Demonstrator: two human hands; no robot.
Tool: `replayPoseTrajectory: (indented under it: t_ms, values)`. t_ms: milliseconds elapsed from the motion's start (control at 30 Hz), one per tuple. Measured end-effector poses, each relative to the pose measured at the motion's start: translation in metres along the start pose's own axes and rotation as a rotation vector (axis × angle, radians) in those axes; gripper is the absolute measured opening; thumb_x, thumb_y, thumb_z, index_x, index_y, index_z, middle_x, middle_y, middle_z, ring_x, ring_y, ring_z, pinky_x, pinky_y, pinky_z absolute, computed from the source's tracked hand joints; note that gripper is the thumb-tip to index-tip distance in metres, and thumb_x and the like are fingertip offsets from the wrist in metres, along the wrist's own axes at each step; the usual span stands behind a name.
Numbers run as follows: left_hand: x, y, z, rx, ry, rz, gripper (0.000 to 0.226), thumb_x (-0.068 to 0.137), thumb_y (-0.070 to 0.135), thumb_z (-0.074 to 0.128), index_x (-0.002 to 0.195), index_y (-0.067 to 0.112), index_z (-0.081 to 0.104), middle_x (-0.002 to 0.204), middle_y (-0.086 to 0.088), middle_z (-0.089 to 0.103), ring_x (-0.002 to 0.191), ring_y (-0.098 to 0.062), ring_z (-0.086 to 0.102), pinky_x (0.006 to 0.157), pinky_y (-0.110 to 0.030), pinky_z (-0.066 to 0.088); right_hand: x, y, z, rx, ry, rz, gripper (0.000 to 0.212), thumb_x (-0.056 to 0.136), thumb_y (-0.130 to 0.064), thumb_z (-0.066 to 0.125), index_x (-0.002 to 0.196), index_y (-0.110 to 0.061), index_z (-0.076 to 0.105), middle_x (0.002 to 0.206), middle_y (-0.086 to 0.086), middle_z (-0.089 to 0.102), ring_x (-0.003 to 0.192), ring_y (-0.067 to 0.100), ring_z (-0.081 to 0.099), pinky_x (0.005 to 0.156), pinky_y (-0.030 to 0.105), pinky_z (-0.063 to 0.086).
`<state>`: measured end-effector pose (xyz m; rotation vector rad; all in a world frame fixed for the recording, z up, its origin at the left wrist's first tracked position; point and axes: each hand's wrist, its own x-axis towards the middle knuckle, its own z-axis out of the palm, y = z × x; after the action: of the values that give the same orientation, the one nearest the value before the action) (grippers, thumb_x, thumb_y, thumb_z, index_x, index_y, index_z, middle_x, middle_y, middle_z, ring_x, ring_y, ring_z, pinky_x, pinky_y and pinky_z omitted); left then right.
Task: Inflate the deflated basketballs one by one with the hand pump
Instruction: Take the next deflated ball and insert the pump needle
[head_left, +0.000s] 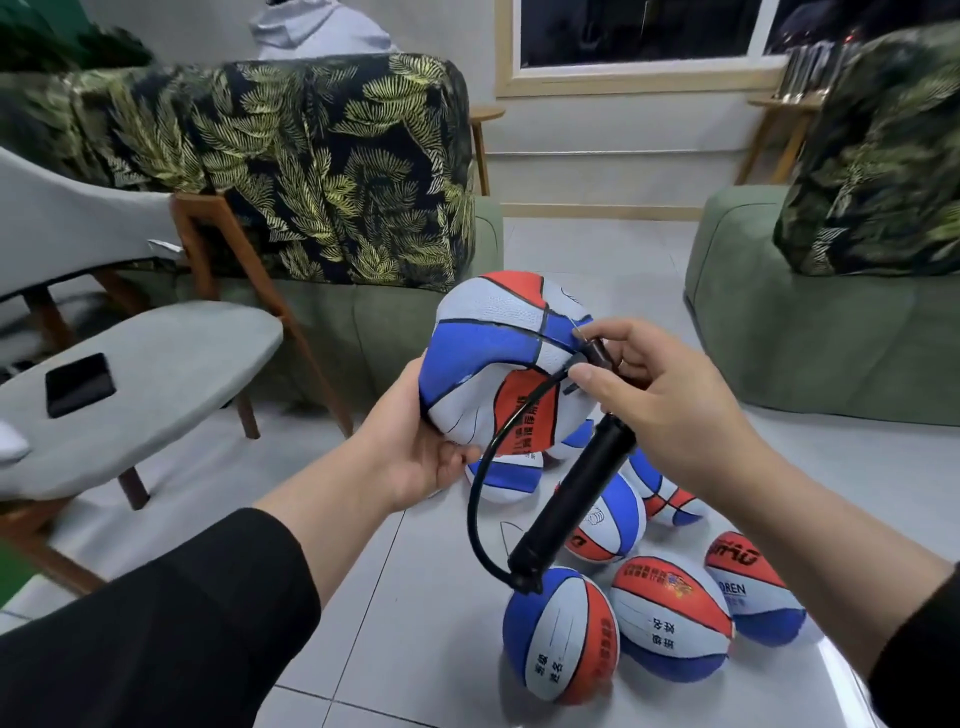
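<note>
My left hand (410, 441) grips a dented red, white and blue basketball (498, 343) from below and the left, holding it up in the middle of the view. My right hand (660, 400) pinches the dark nozzle (597, 353) of the pump hose against the ball's upper right side. The black hand pump (576, 493) hangs slanted under my right hand, its thin black hose (478, 499) looping down to the pump's lower end. Several more basketballs (670, 613) of the same colours lie on the floor below.
A grey chair (171, 364) with wooden legs stands at the left, a black phone (79, 383) on its seat. Green sofas with leaf-print cushions (332, 171) stand behind and at the right (810, 322). Pale floor tiles (395, 613) lie underfoot.
</note>
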<state>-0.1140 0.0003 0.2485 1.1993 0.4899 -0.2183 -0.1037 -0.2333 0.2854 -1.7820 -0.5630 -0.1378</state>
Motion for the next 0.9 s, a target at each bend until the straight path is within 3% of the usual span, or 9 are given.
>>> replayPoseTrajectory:
  t_ms: [67, 133, 200, 333, 500, 600, 733, 800, 900]
  values:
    - [-0.001, 0.001, -0.001, -0.003, 0.007, 0.018, 0.033, 0.080, 0.061, 0.066, 0.095, 0.032, 0.075, 0.103, 0.002, 0.070, 0.099, -0.026, 0.057, 0.106, -0.029, 0.031, 0.003, 0.000, 0.003, 0.026, -0.018, -0.004, 0.021, 0.095, -0.015, 0.069, 0.110, -0.030, 0.066, 0.082, -0.015, 0.069, 0.070, 0.003, 0.059, 0.069, 0.017, 0.048]
    - [-0.001, 0.003, -0.002, 0.031, -0.031, 0.025, 0.032, 0.085, 0.060, 0.059, 0.081, 0.029, 0.069, 0.083, 0.004, 0.063, 0.073, -0.019, 0.055, 0.075, -0.021, 0.038, 0.006, 0.001, 0.005, 0.044, -0.034, -0.016, 0.021, 0.096, -0.013, 0.068, 0.109, -0.029, 0.065, 0.076, -0.021, 0.066, 0.066, 0.001, 0.057, 0.067, 0.013, 0.045]
    - [-0.003, 0.005, -0.008, 0.109, -0.056, 0.027, 0.040, 0.091, 0.056, 0.048, 0.066, 0.026, 0.057, 0.065, 0.002, 0.050, 0.051, -0.016, 0.038, 0.055, -0.025, 0.022, 0.006, 0.001, 0.008, 0.079, -0.042, -0.021, 0.021, 0.096, -0.009, 0.066, 0.108, -0.026, 0.064, 0.071, -0.023, 0.065, 0.062, 0.000, 0.057, 0.064, 0.011, 0.044]
    - [-0.002, 0.012, -0.020, 0.124, -0.178, 0.012, 0.039, 0.086, 0.062, 0.058, 0.098, 0.024, 0.061, 0.099, -0.012, 0.052, 0.080, -0.028, 0.046, 0.073, -0.038, 0.034, 0.005, -0.005, 0.012, 0.164, -0.076, -0.021, 0.021, 0.097, -0.005, 0.064, 0.108, -0.023, 0.063, 0.071, -0.022, 0.065, 0.063, 0.000, 0.060, 0.063, 0.009, 0.044]
    - [0.003, 0.011, -0.031, 0.096, -0.147, 0.103, 0.050, 0.094, 0.060, 0.056, 0.130, 0.025, 0.064, 0.132, -0.005, 0.066, 0.108, -0.030, 0.060, 0.088, -0.044, 0.051, 0.005, -0.006, 0.017, 0.174, -0.096, -0.031, 0.022, 0.096, -0.015, 0.067, 0.106, -0.035, 0.067, 0.092, 0.000, 0.072, 0.083, 0.014, 0.064, 0.072, 0.029, 0.052]
    - [0.000, 0.009, -0.024, -0.098, -0.102, 0.204, 0.048, 0.105, 0.048, 0.049, 0.139, 0.017, 0.063, 0.135, -0.008, 0.069, 0.122, -0.032, 0.066, 0.096, -0.048, 0.056, 0.003, -0.004, 0.021, 0.188, -0.111, -0.010, 0.021, 0.097, -0.010, 0.064, 0.111, -0.026, 0.063, 0.082, -0.010, 0.070, 0.072, 0.009, 0.063, 0.066, 0.021, 0.050]
    - [-0.008, 0.017, -0.016, -0.106, -0.095, 0.291, 0.077, 0.095, 0.075, 0.033, 0.140, 0.020, 0.063, 0.132, -0.008, 0.071, 0.124, -0.028, 0.066, 0.101, -0.046, 0.053, 0.005, 0.001, 0.024, 0.165, -0.057, 0.013, 0.019, 0.101, -0.011, 0.060, 0.116, -0.023, 0.060, 0.071, -0.017, 0.062, 0.062, 0.010, 0.051, 0.059, 0.017, 0.044]
    - [-0.012, 0.016, -0.018, 0.007, -0.141, 0.287, 0.090, 0.079, 0.084, 0.046, 0.143, 0.022, 0.061, 0.134, -0.006, 0.070, 0.126, -0.027, 0.066, 0.103, -0.050, 0.053, 0.007, 0.002, 0.024, 0.189, -0.004, 0.039, 0.017, 0.101, -0.014, 0.059, 0.116, -0.022, 0.062, 0.069, -0.014, 0.061, 0.061, 0.011, 0.049, 0.056, 0.016, 0.042]
    - [-0.006, 0.009, -0.026, 0.140, -0.229, 0.335, 0.104, 0.074, 0.071, 0.078, 0.160, 0.039, 0.028, 0.145, 0.002, 0.062, 0.130, -0.032, 0.062, 0.098, -0.067, 0.052, 0.011, 0.002, 0.020, 0.246, 0.081, 0.073, 0.016, 0.101, -0.016, 0.060, 0.114, -0.023, 0.068, 0.069, -0.004, 0.058, 0.061, 0.012, 0.048, 0.057, 0.021, 0.042]
